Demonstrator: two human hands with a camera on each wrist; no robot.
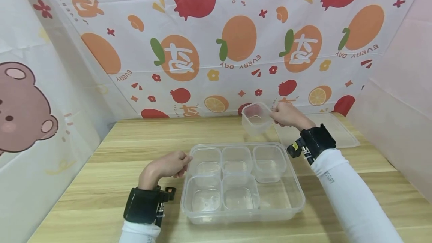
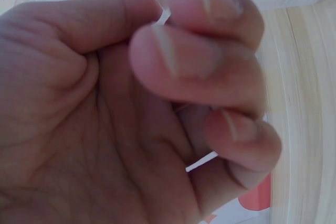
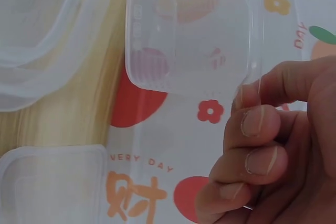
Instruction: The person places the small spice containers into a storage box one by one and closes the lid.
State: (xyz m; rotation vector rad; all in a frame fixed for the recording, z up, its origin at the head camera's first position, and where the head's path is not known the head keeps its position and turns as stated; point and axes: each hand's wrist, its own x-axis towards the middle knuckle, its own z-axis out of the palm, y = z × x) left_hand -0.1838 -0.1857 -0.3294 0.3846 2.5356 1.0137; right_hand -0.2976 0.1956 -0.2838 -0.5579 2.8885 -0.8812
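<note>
My right hand (image 1: 289, 115) pinches the rim of a small clear plastic box (image 1: 255, 121), held up beyond the far edge of a large clear container. The right wrist view shows thumb and forefinger on the rim of that small box (image 3: 184, 40), the other fingers curled. On the table sits the large container (image 1: 280, 200), holding several small boxes (image 1: 236, 160) in two rows; its front right corner shows bare floor. At the container's left rim, my left hand (image 1: 168, 166) pinches the edge between thumb and forefinger. Its curled fingers largely hide the contact in the left wrist view.
A flat, clear lid (image 1: 337, 128) lies on the wooden table (image 1: 135, 149) at the back right, partly behind the right wrist. Behind the table hangs a fruit-printed cloth (image 1: 209, 85). Cloth walls also stand at the left and right sides.
</note>
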